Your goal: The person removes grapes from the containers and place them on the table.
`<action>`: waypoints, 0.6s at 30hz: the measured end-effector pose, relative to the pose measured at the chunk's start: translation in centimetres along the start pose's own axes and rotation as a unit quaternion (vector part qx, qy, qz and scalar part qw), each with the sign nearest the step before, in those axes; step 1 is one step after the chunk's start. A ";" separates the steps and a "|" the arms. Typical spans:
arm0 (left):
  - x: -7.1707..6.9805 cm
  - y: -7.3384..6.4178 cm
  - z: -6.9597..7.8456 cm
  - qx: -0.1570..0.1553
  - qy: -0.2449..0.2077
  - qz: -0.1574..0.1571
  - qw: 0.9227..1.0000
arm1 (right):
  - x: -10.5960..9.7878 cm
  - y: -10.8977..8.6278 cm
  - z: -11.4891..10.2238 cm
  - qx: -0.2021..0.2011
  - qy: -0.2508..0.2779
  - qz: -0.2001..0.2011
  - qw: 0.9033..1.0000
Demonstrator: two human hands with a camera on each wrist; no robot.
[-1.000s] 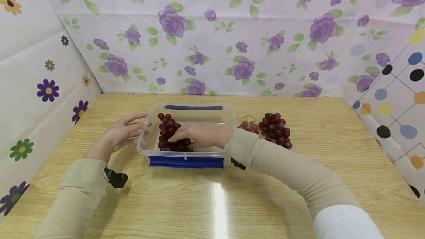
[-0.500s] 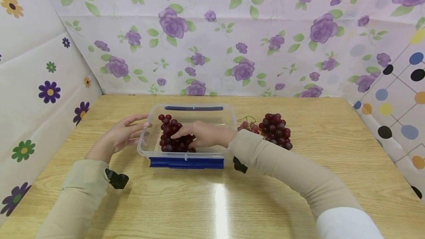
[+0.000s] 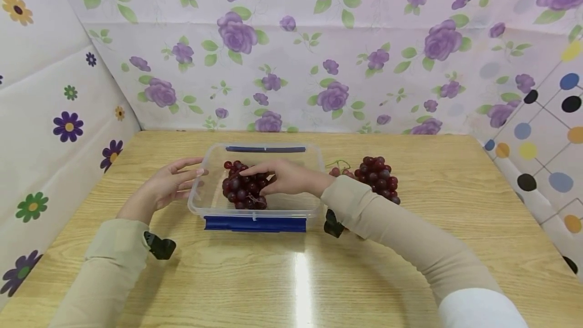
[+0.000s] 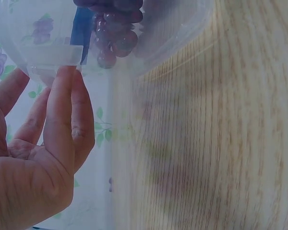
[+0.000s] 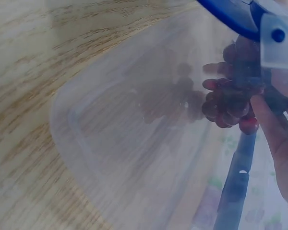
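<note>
A clear plastic food box (image 3: 291, 214) with blue latches stands on the wooden table. At its left end, my left hand (image 3: 166, 186) holds the rim with its fingertips; the left wrist view shows the fingers (image 4: 60, 115) at a tab under the rim. Inside the box, my right hand (image 3: 291, 178) grips a bunch of dark red grapes (image 3: 234, 183), the index finger on top and the thumb at the near right side. Through the clear wall, the right wrist view shows the grapes and part of the right hand (image 5: 281, 153), dimly.
To the right of the box lie a second dark bunch of grapes (image 3: 378, 176) and a lighter red bunch (image 3: 343, 171) with a green stem, partly hidden by the right sleeve. Flower-patterned sheets (image 3: 296, 65) stand behind the table (image 3: 255, 277).
The grape bunch has turned and shifted right and toward the back inside the box. My right hand has moved back and right with it. The left hand has stayed at the rim.
</note>
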State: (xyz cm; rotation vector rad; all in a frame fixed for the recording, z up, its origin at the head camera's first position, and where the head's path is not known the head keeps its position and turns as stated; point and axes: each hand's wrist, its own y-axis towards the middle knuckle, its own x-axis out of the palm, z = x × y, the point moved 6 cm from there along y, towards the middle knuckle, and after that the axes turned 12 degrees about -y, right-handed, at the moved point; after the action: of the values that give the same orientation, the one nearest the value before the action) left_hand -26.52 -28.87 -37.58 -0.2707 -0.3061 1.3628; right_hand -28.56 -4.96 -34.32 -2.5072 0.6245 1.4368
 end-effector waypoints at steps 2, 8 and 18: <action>0.0 0.0 0.0 0.001 -0.001 0.000 1.000 | -0.2 -0.2 0.1 0.002 0.001 0.009 1.000; 0.1 -0.1 0.0 -0.002 -0.001 0.000 1.000 | -0.4 -0.5 0.4 0.021 0.031 0.028 0.999; 0.2 -0.2 0.1 0.002 0.006 -0.002 1.000 | -1.2 -1.0 0.8 0.033 0.065 0.065 0.995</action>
State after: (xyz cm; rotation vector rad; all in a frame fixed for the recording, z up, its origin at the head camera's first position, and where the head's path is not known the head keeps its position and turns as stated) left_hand -26.37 -28.75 -37.42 -0.2753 -0.2945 1.3582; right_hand -29.26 -3.41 -33.78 -2.5655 0.8581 1.2759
